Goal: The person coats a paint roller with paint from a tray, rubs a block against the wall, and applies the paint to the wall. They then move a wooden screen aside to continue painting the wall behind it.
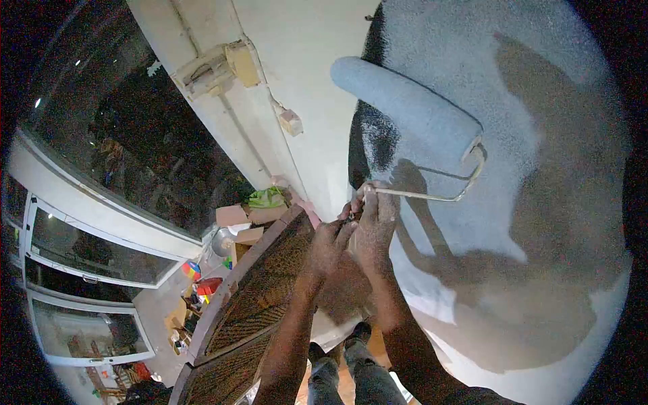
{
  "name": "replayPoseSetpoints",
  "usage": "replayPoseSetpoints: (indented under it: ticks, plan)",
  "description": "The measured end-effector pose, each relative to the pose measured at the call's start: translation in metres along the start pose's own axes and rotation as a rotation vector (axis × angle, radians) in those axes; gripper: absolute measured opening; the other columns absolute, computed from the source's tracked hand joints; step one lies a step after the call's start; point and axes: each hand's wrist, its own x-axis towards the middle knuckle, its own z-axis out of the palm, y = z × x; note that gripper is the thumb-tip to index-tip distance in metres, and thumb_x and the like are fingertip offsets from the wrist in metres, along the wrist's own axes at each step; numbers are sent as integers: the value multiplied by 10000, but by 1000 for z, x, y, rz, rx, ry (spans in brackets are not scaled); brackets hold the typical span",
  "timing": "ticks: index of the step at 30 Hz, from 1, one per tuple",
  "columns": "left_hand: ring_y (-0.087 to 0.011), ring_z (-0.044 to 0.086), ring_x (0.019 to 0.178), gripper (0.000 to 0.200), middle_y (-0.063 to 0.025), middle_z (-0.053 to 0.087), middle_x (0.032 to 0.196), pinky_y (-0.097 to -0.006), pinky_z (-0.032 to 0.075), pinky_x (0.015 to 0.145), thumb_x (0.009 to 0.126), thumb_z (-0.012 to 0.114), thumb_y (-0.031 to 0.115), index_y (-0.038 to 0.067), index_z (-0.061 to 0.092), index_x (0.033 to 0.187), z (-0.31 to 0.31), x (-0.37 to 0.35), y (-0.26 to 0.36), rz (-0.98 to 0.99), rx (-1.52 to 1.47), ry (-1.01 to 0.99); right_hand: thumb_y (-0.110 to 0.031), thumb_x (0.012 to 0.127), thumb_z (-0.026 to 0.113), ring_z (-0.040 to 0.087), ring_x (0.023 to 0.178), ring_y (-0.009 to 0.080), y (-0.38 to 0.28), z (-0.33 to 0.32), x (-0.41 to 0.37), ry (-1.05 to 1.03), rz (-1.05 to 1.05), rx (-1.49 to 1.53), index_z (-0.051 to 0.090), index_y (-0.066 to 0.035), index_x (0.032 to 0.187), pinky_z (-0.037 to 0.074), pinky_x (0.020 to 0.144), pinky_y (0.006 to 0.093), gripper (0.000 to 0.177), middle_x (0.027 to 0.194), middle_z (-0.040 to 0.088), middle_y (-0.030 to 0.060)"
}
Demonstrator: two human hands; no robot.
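A paint roller (408,108) with a light blue sleeve is raised against a wall (466,40) that shows pale blue-grey paint. Its bent wire frame runs down to my right hand (376,219), whose fingers are closed around the handle end. Close beside it, my left hand (329,244) has its fingers curled in and meeting the right hand's fingers. A small dark bit shows between them, but the handle is mostly hidden. Behind the sleeve lies a black patch (379,138) on the wall, next to a white stretch.
A dark lattice panel (250,297) stands to the left below my arms. Beyond it, boxes and a green bag (267,197) are piled up. Large windows (101,250) fill the left side. An electrical box (241,62) and cable run along the white wall. My feet (358,334) are below.
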Motion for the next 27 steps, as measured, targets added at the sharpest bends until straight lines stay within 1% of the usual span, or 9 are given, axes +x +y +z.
replayPoseSetpoints:
  ticks: [5, 6, 9, 12, 15, 18, 21, 24, 27]
  plan:
    - [-259, 501, 557, 347, -188, 539, 596, -386, 405, 573, 815, 488, 248, -89, 557, 772, 12, -8, -71, -233, 235, -289, -99, 887, 378, 439, 492, 121, 22, -10, -15, 57, 17, -17, 462, 17, 799, 403, 442, 272, 169, 590, 429, 42]
    - [-264, 508, 566, 337, -190, 543, 606, -386, 411, 579, 804, 494, 242, -87, 558, 771, 16, -16, -90, -277, 282, -336, -109, 884, 402, 446, 499, 130, 58, -18, -20, 96, -37, -157, 460, 9, 805, 406, 441, 284, 153, 608, 439, 43]
    - [-278, 527, 593, 308, -195, 554, 633, -386, 428, 594, 772, 515, 223, -81, 563, 770, 19, -43, -146, -382, 359, -431, -99, 873, 428, 444, 512, 132, 121, -34, -54, 213, 233, 244, 459, -3, 784, 403, 455, 285, 135, 624, 451, 48]
    - [-291, 547, 621, 283, -200, 565, 661, -386, 445, 610, 739, 536, 204, -76, 567, 768, 11, -60, -162, -428, 385, -476, -128, 879, 440, 428, 552, 138, 185, -59, -72, 195, 161, 96, 424, -31, 784, 413, 487, 304, 137, 664, 408, 22]
    - [-305, 566, 648, 263, -204, 577, 689, -387, 461, 626, 707, 556, 185, -70, 572, 767, -3, -56, -142, -405, 415, -508, -157, 880, 449, 425, 542, 141, 160, -49, -71, 95, 203, 421, 403, -41, 780, 416, 491, 302, 160, 653, 406, 25]
    - [-319, 586, 676, 248, -209, 588, 716, -387, 478, 642, 674, 577, 167, -64, 576, 766, -17, -29, -100, -328, 462, -525, -102, 876, 424, 394, 492, 139, 128, -30, -48, 134, 137, 175, 427, -35, 784, 401, 439, 284, 114, 632, 399, 34]
    - [-332, 606, 703, 240, -214, 599, 744, -387, 495, 657, 642, 598, 148, -58, 581, 764, -34, 12, -49, -217, 480, -516, -177, 894, 417, 426, 506, 157, 69, 3, -16, 71, 144, 267, 390, -41, 747, 414, 470, 320, 202, 588, 384, 38]
    - [-339, 608, 637, 265, -233, 596, 708, -389, 497, 600, 627, 633, 174, -63, 598, 740, -49, 42, -9, -29, 427, -432, -182, 900, 402, 422, 481, 163, 3, 38, 4, -48, -159, 164, 386, -42, 733, 405, 449, 319, 219, 571, 384, 40]
    - [-338, 608, 621, 280, -249, 591, 712, -392, 496, 584, 615, 642, 190, -60, 600, 735, -56, 59, 16, -25, 419, -389, -126, 892, 380, 382, 419, 137, -20, 53, 17, 12, -205, 207, 386, -46, 720, 415, 391, 292, 190, 574, 370, 33]
